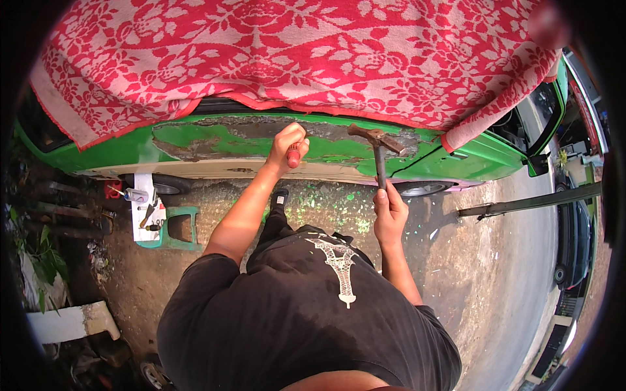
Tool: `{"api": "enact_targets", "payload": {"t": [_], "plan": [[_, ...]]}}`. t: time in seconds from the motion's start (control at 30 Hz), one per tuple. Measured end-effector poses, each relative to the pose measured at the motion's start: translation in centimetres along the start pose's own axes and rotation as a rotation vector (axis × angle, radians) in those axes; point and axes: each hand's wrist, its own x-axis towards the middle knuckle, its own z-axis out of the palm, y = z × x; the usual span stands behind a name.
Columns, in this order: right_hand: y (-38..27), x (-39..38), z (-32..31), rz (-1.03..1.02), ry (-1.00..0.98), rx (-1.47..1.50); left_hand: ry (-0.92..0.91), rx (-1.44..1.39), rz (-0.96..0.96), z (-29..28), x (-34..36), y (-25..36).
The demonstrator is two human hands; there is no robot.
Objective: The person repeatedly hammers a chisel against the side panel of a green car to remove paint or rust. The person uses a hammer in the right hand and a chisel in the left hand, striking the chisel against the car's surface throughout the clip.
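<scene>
My left hand (289, 144) is closed around a tool with a red handle (293, 156), held against the side of a green car (456, 163). The handle's end points toward me; its working end is hidden by my fingers and the panel. In my right hand (390, 212) is a hammer (380, 156), gripped by its dark shaft. The hammer's rusty head is raised, to the right of my left hand, and overlaps the panel in view; I cannot tell whether it touches. Around both hands the car's paint (215, 138) is chipped down to grey and brown patches.
A red and pink floral blanket (280, 52) covers the car's upper part. At left a green plastic stool (186, 228) bears a white board (142, 218) with small tools and a bottle. Green paint flakes (339, 212) litter the ground. A pole (528, 199) juts in at right.
</scene>
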Motion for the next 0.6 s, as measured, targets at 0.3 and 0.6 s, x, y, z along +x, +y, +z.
{"api": "enact_targets", "payload": {"t": [0.3,0.6], "plan": [[0.38,0.4,0.36,-0.032,-0.001,-0.039,-0.004,0.008,0.022,-0.25,-0.56,-0.68],[0.65,0.67,0.61,-0.016,-0.01,-0.028,-0.027,0.019,0.01,-0.2,-0.64,-0.74]]}}
